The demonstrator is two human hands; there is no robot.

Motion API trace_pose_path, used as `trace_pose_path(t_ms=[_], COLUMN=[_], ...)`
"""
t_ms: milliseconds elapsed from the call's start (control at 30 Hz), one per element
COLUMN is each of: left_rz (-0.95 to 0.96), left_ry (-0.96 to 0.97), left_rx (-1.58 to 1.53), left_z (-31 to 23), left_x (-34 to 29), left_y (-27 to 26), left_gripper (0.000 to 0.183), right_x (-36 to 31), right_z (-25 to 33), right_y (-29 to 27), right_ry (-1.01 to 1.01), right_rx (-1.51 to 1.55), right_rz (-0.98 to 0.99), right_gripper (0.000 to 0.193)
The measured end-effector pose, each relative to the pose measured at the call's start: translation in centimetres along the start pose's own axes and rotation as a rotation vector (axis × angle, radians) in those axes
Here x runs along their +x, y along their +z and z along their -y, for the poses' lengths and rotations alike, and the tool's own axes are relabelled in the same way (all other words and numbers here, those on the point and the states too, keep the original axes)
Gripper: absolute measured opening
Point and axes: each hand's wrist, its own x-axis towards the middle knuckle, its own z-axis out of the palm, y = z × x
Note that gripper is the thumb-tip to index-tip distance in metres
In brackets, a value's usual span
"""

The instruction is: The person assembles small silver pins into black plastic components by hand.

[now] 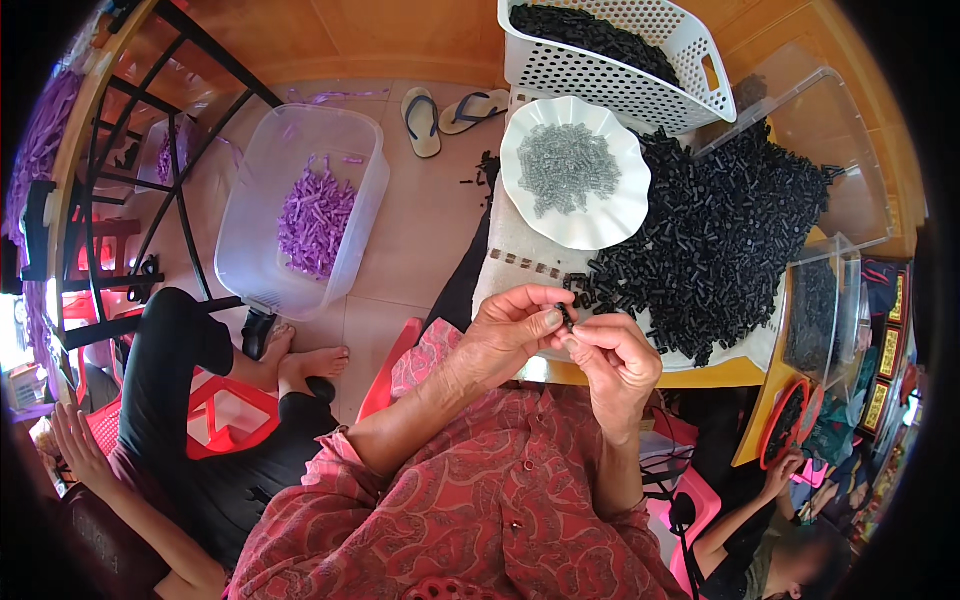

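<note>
I judge the small black plastic piece (566, 318) light, stiff and a bit slick, so I'd take it by its sides with fingertips only. My left hand (510, 335) and right hand (615, 360) meet over it, fingertips (549, 318) closed almost fully, pinching it between them. Just beyond the fingers lies the heap of black pieces (720, 235); further out, the white dish (612, 225) of grey parts

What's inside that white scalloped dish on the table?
The white dish holds a loose heap of small grey metal pieces, piled near its middle. The dish floor beneath the heap is covered, so anything under it cannot be seen.
</note>
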Motion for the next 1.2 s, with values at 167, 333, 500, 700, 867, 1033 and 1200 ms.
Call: trace_pose_path(t_ms=[167, 333, 500, 700, 867, 1033, 1200], left_rz=[-0.007, -0.013, -0.011, -0.009, -0.004, 0.012, 0.013], left_ry=[0.002, -0.002, -0.01, 0.018, 0.024, 0.031, 0.037], left_rx=[0.016, 0.021, 0.02, 0.026, 0.037, 0.037, 0.046], left_z=[0.22, 0.24, 0.26, 0.49, 0.41, 0.55, 0.71], left_x=[-0.02, -0.07, -0.08, -0.2, -0.18, -0.16, -0.17], left_y=[-0.27, -0.31, -0.37, -0.4, -0.35, -0.58, -0.69], left_gripper=[0.023, 0.024, 0.026, 0.025, 0.023, 0.022, 0.022], right_x=[0.05, 0.17, 0.11, -0.09, -0.12, -0.26, -0.37], right_z=[0.0, 0.62, 0.65, 0.51, 0.43, 0.03, 0.05], right_y=[0.1, 0.03, 0.06, 0.19, 0.35, 0.6, 0.72], right_ry=[-0.041, -0.048, -0.036, -0.087, -0.089, -0.083, -0.096], right_rx=[-0.044, -0.107, -0.104, -0.164, -0.135, -0.057, -0.099], right_rz=[0.002, 0.016, 0.004, -0.004, -0.005, -0.018, -0.037], right_gripper=[0.012, 0.012, 0.011, 0.009, 0.009, 0.008, 0.007])
